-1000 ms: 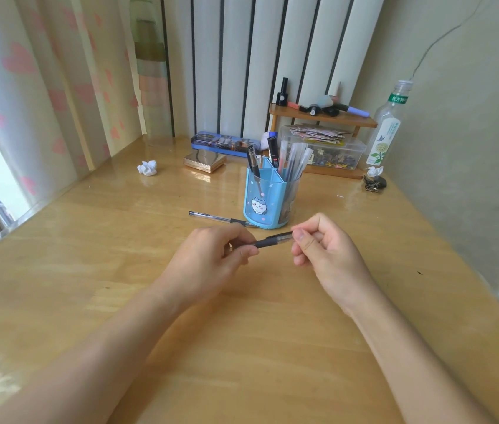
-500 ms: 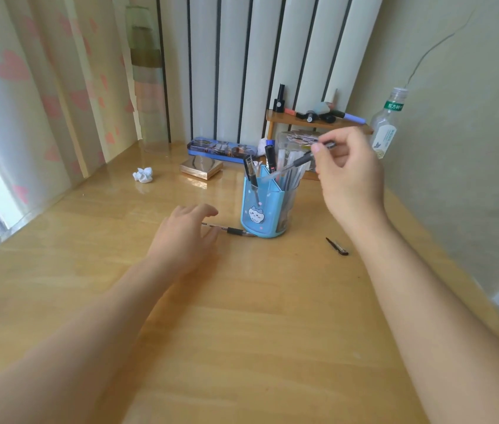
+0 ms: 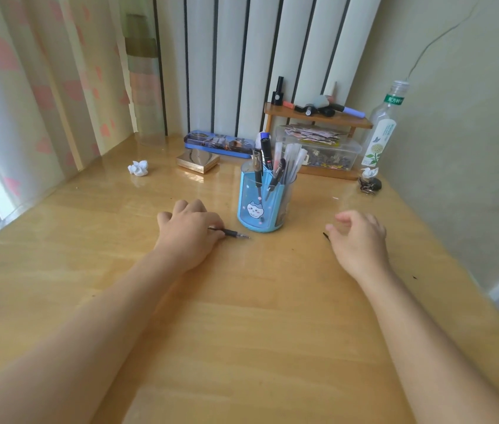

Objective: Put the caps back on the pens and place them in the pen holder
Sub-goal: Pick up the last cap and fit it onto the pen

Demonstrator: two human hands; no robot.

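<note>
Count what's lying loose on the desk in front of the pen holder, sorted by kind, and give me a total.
Uncapped pens: 1, the pen under the left hand.
Pen caps: 1, the cap by the right hand.
Total: 2, both near the pen holder.

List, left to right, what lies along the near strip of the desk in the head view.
left hand → uncapped pen → blue pen holder → pen cap → right hand
</note>
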